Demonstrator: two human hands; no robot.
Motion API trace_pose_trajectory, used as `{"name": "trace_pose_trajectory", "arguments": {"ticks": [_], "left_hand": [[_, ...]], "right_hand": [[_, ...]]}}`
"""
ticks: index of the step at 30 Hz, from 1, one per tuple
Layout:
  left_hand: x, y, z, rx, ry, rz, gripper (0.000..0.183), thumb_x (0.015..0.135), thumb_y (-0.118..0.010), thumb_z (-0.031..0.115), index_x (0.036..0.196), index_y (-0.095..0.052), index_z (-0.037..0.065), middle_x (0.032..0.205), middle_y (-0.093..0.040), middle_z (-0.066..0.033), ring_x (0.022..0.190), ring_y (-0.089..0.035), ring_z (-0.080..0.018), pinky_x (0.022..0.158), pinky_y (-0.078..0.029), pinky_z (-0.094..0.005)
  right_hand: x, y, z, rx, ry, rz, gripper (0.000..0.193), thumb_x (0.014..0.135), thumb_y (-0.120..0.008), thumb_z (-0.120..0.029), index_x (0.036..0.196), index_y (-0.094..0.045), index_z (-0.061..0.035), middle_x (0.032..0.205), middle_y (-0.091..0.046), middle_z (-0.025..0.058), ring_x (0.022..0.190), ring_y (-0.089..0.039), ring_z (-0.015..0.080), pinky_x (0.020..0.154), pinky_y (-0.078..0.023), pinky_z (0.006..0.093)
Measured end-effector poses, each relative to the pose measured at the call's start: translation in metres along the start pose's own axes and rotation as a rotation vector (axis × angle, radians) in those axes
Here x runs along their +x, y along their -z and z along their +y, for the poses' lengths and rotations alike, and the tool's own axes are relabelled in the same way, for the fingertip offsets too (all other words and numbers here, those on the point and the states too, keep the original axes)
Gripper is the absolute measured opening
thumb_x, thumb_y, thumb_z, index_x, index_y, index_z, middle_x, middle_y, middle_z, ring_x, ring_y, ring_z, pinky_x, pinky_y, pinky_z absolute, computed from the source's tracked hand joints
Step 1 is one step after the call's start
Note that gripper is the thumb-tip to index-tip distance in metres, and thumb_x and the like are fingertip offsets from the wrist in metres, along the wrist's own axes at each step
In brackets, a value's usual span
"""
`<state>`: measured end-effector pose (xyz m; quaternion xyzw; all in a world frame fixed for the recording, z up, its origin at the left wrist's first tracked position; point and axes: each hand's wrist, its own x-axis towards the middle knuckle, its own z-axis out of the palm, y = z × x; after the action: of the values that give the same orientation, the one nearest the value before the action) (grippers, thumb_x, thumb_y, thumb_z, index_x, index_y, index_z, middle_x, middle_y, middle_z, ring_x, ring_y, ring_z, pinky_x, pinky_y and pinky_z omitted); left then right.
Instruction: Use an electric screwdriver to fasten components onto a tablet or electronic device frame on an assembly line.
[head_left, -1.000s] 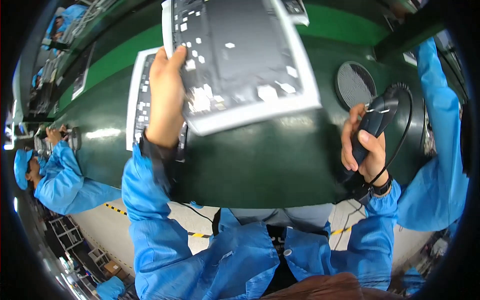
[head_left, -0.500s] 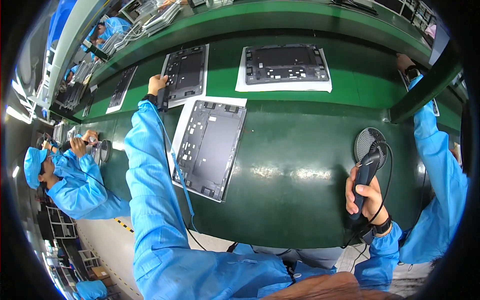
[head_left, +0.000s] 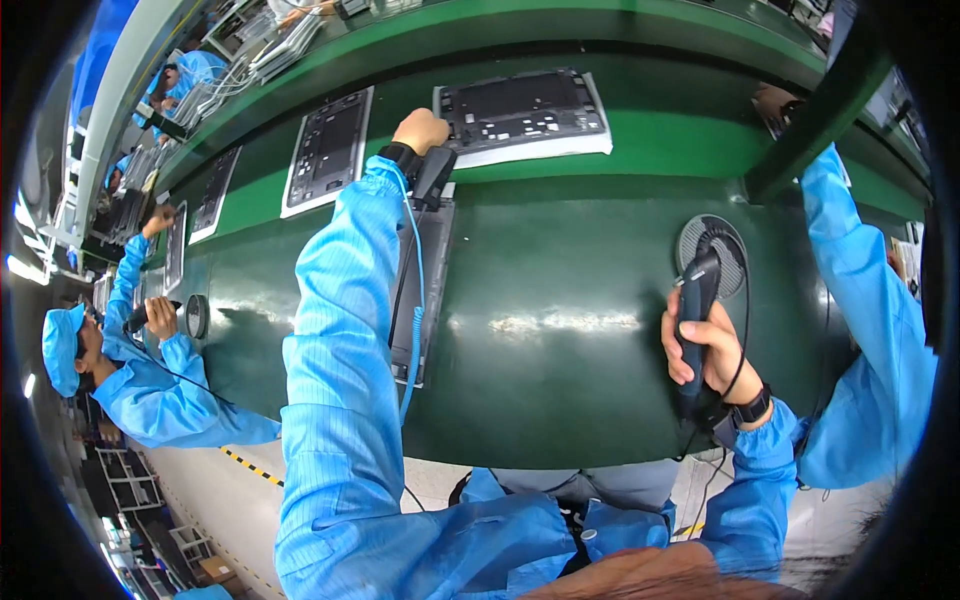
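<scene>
My left hand (head_left: 421, 130) is closed at the near left corner of a dark tablet back cover (head_left: 520, 105), which lies on white paper; its fingertips are hidden. A black box (head_left: 434, 180) sits at that wrist, and a blue coiled cord runs back from it. Under my left forearm, another tablet cover (head_left: 437, 290) is mostly covered. My right hand (head_left: 712, 345) wraps round a dark, stick-like handheld device (head_left: 697, 300) with a black cable. The device's top end lies over a round grey perforated disc (head_left: 728, 262); I cannot tell whether they are joined.
More tablet covers (head_left: 328, 145) lie along the green bench's far left side. A green post (head_left: 815, 130) rises at the right, near another person's blue sleeve (head_left: 860, 270). A co-worker (head_left: 150, 360) works at the left. A raised shelf (head_left: 480, 45) spans the back.
My left hand has moved right, from the left cover's edge to the corner of the cover at the back middle. My right hand still holds the device. The whole view has shifted slightly.
</scene>
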<state>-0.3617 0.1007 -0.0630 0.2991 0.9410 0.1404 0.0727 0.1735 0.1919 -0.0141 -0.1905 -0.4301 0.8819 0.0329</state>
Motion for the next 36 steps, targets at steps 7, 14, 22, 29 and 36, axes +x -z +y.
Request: {"name": "trace_pose_trajectory", "arguments": {"ticks": [7, 14, 22, 29, 36], "left_hand": [[0.046, -0.004, -0.141, 0.410, -0.319, 0.022, 0.027, 0.081, -0.061, 0.018, 0.094, -0.073, -0.002, 0.098, -0.071, -0.0265, 0.090, -0.067, -0.0483, 0.082, -0.054, -0.0528], [-0.062, 0.030, -0.008, -0.227, -0.055, 0.215, 0.038, 0.084, -0.047, 0.009, 0.113, -0.059, -0.014, 0.102, -0.066, -0.0302, 0.099, -0.066, -0.0384, 0.088, -0.050, -0.0438], [-0.161, 0.059, 0.049, -0.606, -0.212, -0.329, 0.036, 0.103, -0.041, 0.008, 0.136, -0.050, -0.003, 0.117, -0.063, -0.0075, 0.107, -0.056, -0.0143, 0.097, -0.042, -0.0271], [-0.199, 0.032, 0.110, -0.360, -0.575, -0.553, 0.027, 0.103, -0.042, 0.006, 0.128, -0.052, 0.001, 0.110, -0.062, -0.0159, 0.103, -0.057, -0.0237, 0.094, -0.044, -0.0337], [-0.190, 0.004, 0.135, -0.354, -0.664, -0.372, 0.027, 0.103, -0.043, 0.006, 0.128, -0.054, 0.001, 0.117, -0.062, -0.0191, 0.111, -0.059, -0.0315, 0.098, -0.043, -0.0358]], "right_hand": [[-0.002, -0.016, -0.028, -0.081, 0.315, 0.105, 0.034, 0.101, -0.053, -0.040, 0.098, -0.048, -0.0060, 0.058, -0.051, 0.0086, 0.038, -0.044, 0.0152, 0.039, -0.040, 0.0303], [-0.003, 0.017, -0.105, -0.246, 0.947, 0.330, 0.034, 0.104, -0.047, -0.038, 0.091, -0.050, -0.0063, 0.057, -0.047, 0.0052, 0.041, -0.042, 0.0138, 0.045, -0.040, 0.0293], [0.065, 0.023, -0.115, -0.344, 1.171, 0.307, 0.024, 0.098, -0.061, -0.027, 0.089, -0.049, -0.0076, 0.054, -0.051, 0.0070, 0.039, -0.048, 0.0157, 0.040, -0.042, 0.0284], [0.080, 0.029, -0.103, -0.309, 1.001, 0.305, 0.021, 0.097, -0.062, -0.023, 0.090, -0.050, -0.0072, 0.055, -0.052, 0.0074, 0.039, -0.048, 0.0159, 0.039, -0.041, 0.0275], [0.089, 0.032, -0.101, -0.303, 1.000, 0.326, 0.024, 0.097, -0.063, -0.026, 0.090, -0.050, -0.0077, 0.054, -0.051, 0.0078, 0.038, -0.047, 0.0160, 0.038, -0.040, 0.0276]]}}
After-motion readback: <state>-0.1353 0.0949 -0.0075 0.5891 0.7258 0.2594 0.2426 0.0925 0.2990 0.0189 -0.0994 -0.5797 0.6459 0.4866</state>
